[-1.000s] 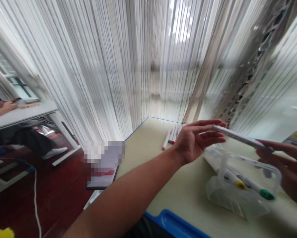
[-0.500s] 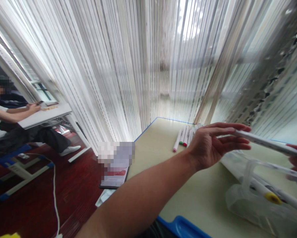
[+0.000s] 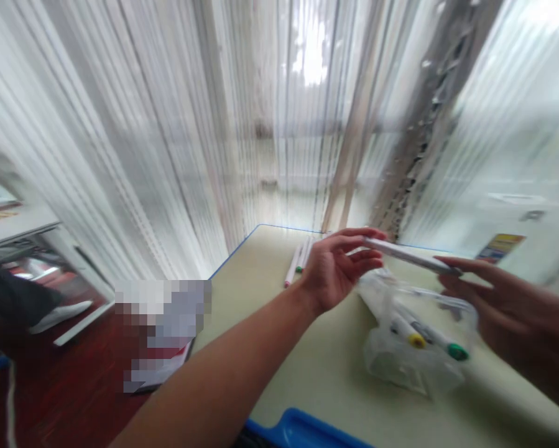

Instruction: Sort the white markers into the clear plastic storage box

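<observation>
A white marker pen is held in the air, slightly tilted, between my two hands. Its left end lies at the fingertips of my left hand, whose fingers reach out to the right around it. At the other end, the thumb and fingers of my right hand pinch the marker near its grey tip. Below sits a clear plastic case with a handle, holding a yellow-ended marker and a green-ended marker. Behind my left wrist, several white markers lie side by side, partly hidden.
The pale table has a blue edge, with a blue tray-like part at the front. A blurred-out phone-like object lies left of my forearm. String curtains hang behind. Another person's leg shows at far left.
My view has turned right, so the table and case appear farther left. My right hand now shows much more fully. Both hands still hold the marker.
</observation>
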{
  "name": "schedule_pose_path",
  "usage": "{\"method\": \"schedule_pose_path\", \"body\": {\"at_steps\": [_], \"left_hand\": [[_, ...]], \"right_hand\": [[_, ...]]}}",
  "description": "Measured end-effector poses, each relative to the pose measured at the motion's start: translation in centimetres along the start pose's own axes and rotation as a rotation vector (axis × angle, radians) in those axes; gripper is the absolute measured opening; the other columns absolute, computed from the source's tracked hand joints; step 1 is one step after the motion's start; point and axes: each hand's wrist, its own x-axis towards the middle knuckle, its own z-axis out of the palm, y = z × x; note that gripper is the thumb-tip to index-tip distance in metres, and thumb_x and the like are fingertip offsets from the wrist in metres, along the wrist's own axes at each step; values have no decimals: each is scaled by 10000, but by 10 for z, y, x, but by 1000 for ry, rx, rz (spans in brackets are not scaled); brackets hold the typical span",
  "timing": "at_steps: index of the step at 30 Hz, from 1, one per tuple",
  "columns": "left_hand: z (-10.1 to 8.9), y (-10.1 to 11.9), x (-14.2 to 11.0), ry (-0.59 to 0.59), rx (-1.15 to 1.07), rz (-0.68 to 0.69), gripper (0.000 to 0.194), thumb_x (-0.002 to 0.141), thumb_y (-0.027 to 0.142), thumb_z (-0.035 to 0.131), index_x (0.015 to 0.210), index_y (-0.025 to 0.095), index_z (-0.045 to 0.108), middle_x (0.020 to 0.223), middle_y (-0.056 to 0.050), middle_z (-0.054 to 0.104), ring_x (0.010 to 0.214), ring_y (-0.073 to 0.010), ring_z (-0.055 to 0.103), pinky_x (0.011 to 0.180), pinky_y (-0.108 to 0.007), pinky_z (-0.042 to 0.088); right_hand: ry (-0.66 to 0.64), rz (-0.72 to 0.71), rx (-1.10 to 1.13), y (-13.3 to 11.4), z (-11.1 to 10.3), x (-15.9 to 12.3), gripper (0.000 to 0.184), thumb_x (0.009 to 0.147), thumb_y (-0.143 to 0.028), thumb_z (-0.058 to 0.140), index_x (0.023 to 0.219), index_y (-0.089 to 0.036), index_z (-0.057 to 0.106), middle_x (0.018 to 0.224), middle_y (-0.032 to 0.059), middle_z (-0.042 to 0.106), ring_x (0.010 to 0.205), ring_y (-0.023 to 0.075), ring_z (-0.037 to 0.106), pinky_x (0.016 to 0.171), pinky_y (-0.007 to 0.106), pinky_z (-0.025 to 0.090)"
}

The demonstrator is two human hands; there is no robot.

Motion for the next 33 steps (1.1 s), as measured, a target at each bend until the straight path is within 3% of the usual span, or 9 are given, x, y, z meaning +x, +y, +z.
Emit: {"method": "schedule_pose_path", "body": {"at_steps": [2, 5, 8, 14, 19, 21, 27, 33], "left_hand": [[3, 2, -2, 44, 11, 10, 207, 758, 38, 550, 828, 86, 738, 874, -100, 749, 603, -103, 664, 606, -185, 576], [7, 4, -2, 75, 34, 36, 227, 746, 20, 552, 845, 80, 747, 902, -106, 754, 611, -92, 661, 601, -156, 578], [11, 5, -3, 77, 68, 33, 238, 744, 29, 551, 852, 86, 756, 912, -111, 755, 625, -99, 666, 597, -160, 587], [13, 3, -7, 10, 118, 37, 273, 723, 33, 550, 878, 76, 771, 956, -128, 754, 647, -117, 673, 604, -179, 594], [12, 2, -6, -8, 146, 38, 244, 732, 44, 581, 889, 74, 765, 975, -126, 748, 647, -113, 666, 605, -184, 593], [12, 2, -4, 32, 159, 57, 193, 752, 59, 606, 867, 81, 759, 950, -116, 748, 629, -106, 659, 586, -180, 590], [4, 2, 10, 308, 285, 137, 146, 843, 66, 606, 888, 68, 744, 776, -80, 721, 597, -98, 654, 573, -169, 591], [-8, -6, 18, 377, 461, 86, 175, 865, 12, 572, 903, 61, 735, 726, -74, 707, 560, -103, 651, 554, -192, 590]], "right_hand": [[-157, 96, 227, -51, 4, 23, 348, 869, -451, 684, 1122, -214, 711, 778, 80, 732, 616, 200, 686, 469, 270, 520], [-193, 128, 443, -85, 10, 36, 318, 835, -440, 712, 1031, -190, 702, 590, 9, 631, 478, 154, 591, 381, 246, 434], [-223, 155, 509, -84, 12, 33, 296, 844, -403, 703, 1027, -170, 685, 551, -24, 575, 446, 130, 542, 357, 229, 390], [-281, 150, 539, -74, 15, 32, 276, 859, -371, 689, 1037, -160, 687, 658, 9, 644, 512, 135, 594, 423, 247, 453], [-289, 159, 543, -73, 16, 34, 276, 862, -365, 688, 1048, -161, 686, 626, -2, 626, 496, 132, 586, 399, 237, 428], [-273, 159, 552, -74, 15, 34, 274, 855, -364, 696, 1039, -161, 686, 602, -15, 603, 481, 129, 577, 385, 234, 422], [-159, 114, 576, -77, 12, 38, 265, 858, -328, 703, 1051, -149, 671, 580, -49, 555, 461, 99, 551, 393, 215, 444], [-99, 18, 619, -88, 3, 35, 212, 850, -298, 728, 992, -168, 637, 670, -34, 604, 478, 84, 567, 412, 211, 479]]}}
